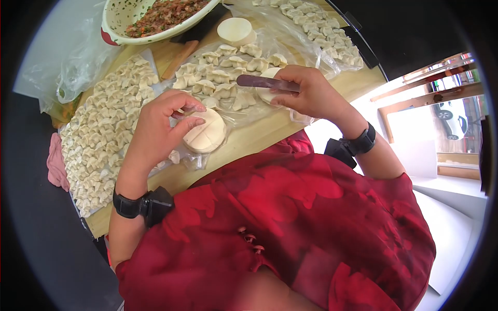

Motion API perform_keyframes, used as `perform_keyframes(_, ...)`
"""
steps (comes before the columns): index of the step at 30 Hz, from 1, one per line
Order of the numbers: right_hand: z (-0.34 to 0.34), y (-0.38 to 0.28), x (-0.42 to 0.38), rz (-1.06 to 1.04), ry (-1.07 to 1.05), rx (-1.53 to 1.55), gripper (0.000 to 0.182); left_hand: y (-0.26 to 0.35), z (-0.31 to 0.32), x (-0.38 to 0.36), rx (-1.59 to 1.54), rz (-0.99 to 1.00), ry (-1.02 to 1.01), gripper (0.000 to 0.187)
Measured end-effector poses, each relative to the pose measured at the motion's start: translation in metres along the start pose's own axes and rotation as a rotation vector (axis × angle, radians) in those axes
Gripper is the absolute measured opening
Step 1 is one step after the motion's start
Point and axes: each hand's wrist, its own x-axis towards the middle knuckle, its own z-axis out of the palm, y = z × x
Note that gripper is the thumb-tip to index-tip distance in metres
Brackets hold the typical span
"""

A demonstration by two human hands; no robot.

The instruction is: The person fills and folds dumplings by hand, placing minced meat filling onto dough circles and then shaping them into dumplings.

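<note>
The bench is showing pale, matt wood, and thin clear plastic sheeting, crinkled and glossy, is lying over much of it. The wrappers and dumplings are looking like soft, floury, matt dough, while the spatula is showing a smooth, dull reddish-brown surface, perhaps wood or plastic. The bowl is gleaming like glazed enamel or plastic, the filling is looking moist and coarse, and the red garment is looking like soft patterned cloth.
</note>
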Motion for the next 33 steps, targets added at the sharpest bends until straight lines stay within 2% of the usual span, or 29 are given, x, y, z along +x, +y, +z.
perform_keyframes(4, 0.003, 0.005, -0.001, -0.053, 0.057, -0.012, 0.025, 0.002, 0.001, 0.007, -0.016, -0.001, -0.02, 0.016)
perform_keyframes(6, 0.0, 0.01, 0.001, 0.075, -0.013, -0.019, 0.023, 0.003, 0.002, 0.01, -0.025, 0.007, -0.035, 0.015)
perform_keyframes(7, 0.0, 0.014, 0.002, 0.076, -0.012, -0.018, 0.023, 0.005, 0.002, 0.012, -0.025, 0.007, -0.037, 0.015)
perform_keyframes(9, 0.0, 0.021, 0.004, 0.165, -0.016, 0.256, 0.021, 0.01, 0.002, 0.017, -0.083, -0.037, -0.051, 0.014)
perform_keyframes(10, -0.003, 0.02, 0.006, 0.164, -0.012, 0.255, 0.021, 0.01, 0.003, 0.02, -0.082, -0.033, -0.052, 0.014)
perform_keyframes(12, -0.01, 0.015, 0.008, 0.331, -0.028, 0.301, 0.019, 0.009, 0.006, 0.026, -0.215, -0.075, -0.117, 0.015)
perform_keyframes(16, -0.013, 0.023, 0.009, 0.391, -0.048, 0.444, 0.02, 0.014, 0.021, 0.045, -0.312, -0.096, -0.226, 0.016)
perform_keyframes(18, -0.018, 0.022, 0.01, 0.498, -0.059, 0.588, 0.021, 0.019, 0.034, 0.058, -0.506, -0.23, -0.324, 0.019)
perform_keyframes(19, -0.018, 0.021, 0.009, 0.496, -0.056, 0.585, 0.021, 0.023, 0.042, 0.064, -0.505, -0.226, -0.324, 0.019)
perform_keyframes(22, -0.018, 0.016, 0.008, 0.502, 0.019, 0.681, 0.02, 0.027, 0.066, 0.087, -0.771, -0.396, -0.317, 0.026)
perform_keyframes(23, -0.017, 0.014, 0.007, 0.482, 0.041, 0.665, 0.02, 0.028, 0.07, 0.094, -0.766, -0.395, -0.32, 0.026)
perform_keyframes(25, -0.014, 0.01, 0.004, 0.465, 0.072, 0.655, 0.019, 0.032, 0.078, 0.103, -0.814, -0.527, -0.285, 0.025)
perform_keyframes(28, -0.009, 0.002, 0.003, 0.369, 0.105, 0.566, 0.016, 0.032, 0.087, 0.106, -0.836, -0.457, -0.218, 0.021)
perform_keyframes(32, -0.005, 0.013, 0.0, 0.407, 0.148, 0.596, 0.015, 0.018, 0.089, 0.105, -0.869, -0.37, -0.206, 0.019)
perform_keyframes(33, -0.006, 0.015, -0.001, 0.483, 0.146, 0.723, 0.015, 0.015, 0.089, 0.105, -0.878, -0.385, -0.203, 0.018)
